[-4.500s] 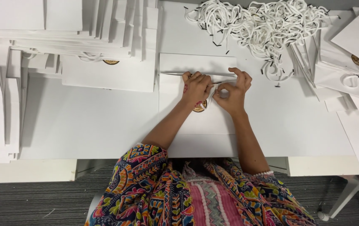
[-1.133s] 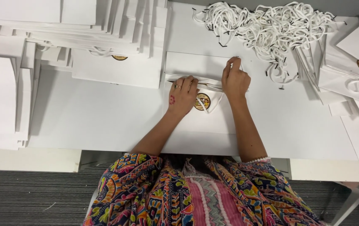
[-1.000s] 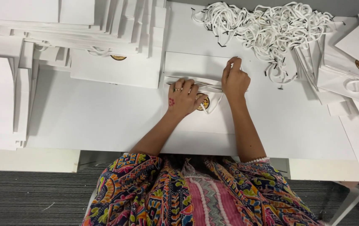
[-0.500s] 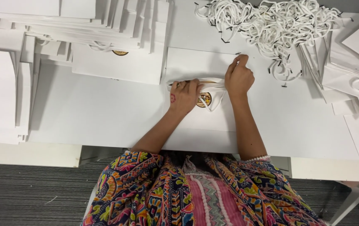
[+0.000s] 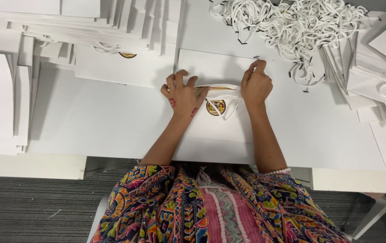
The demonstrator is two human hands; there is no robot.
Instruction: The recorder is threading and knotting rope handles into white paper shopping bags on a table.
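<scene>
The flat white paper bag [image 5: 220, 121] lies at the middle of the counter's near edge, its round gold seal [image 5: 215, 107] facing up just below the bag's mouth. Since half a second ago, the left hand [image 5: 183, 93] has shifted a little along the bag's upper lip, its fingers now spread and pressing down on the paper. The right hand [image 5: 256, 84] has stayed at the bag's top right, fingers pinched shut on the lip where a white cord handle [image 5: 227, 104] loops down across the seal.

The counter [image 5: 94, 121] is plain white, and grey carpet [image 5: 31, 209] shows beneath its near edge.

A heap of loose white cord handles [image 5: 287, 27] with black tips fills the far right part of the counter. Stacks of flat white bags [image 5: 112, 27] cover the far left corner, one showing a gold seal at its edge [image 5: 127, 55]. More finished bags [image 5: 382, 67] with gold seals fan out along the right edge.
</scene>
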